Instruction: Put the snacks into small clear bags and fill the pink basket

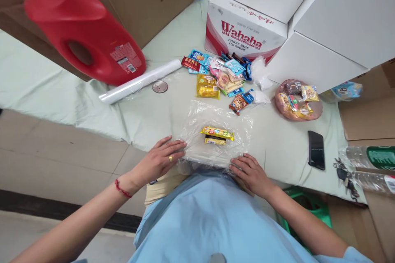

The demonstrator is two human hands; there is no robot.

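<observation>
A clear plastic bag (191,131) lies spread at the table's near edge. On it, side by side, rest a long yellow-wrapped snack bar (217,132) and a shorter dark and yellow packet (215,140). My left hand (163,157), with a ring and a red bracelet at the wrist, lies on the bag's left near corner, fingers stretched out. At the right near corner my right hand (248,171) rests on the plastic, its fingers extended too. Neither hand touches the snacks.
A pile of wrapped snacks (222,72) lies before a Wahaha carton (243,33). Left are a plastic film roll (142,82), a round metal disc (160,86) and a red jug (101,41). Right are a snack bowl (279,104), a phone (316,150), keys (345,176) and bottles (354,157).
</observation>
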